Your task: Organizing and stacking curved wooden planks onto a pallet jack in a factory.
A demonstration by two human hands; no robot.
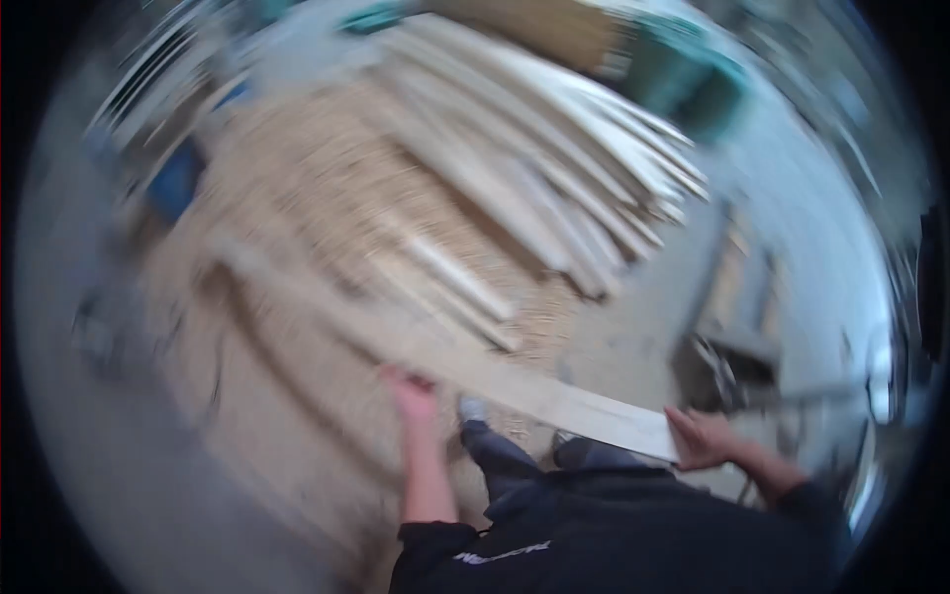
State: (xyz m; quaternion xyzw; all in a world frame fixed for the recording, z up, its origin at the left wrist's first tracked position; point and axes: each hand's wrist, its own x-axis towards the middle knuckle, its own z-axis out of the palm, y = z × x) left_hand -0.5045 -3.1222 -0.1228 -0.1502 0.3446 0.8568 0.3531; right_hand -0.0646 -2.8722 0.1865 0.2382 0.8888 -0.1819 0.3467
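Note:
A long pale wooden board [539, 396] stretches across in front of my body, from the far left to my right side. My right hand [700, 438] grips its right end, fingers over the upper face. Nearer its middle, my left hand [411, 386] is closed at the board's near edge; motion smears the fingers, but they seem wrapped round that edge. The board's far left end blurs out over the floor and casts a dark curved shadow.
Wood shavings [317, 168] cover the floor ahead. A stack of long boards [524, 129] lies beyond, with shorter strips [460, 282] nearer me. A green bin [688, 84] stands at the back right, a dark metal piece [727, 366] at my right, a blue object [178, 178] at the far left.

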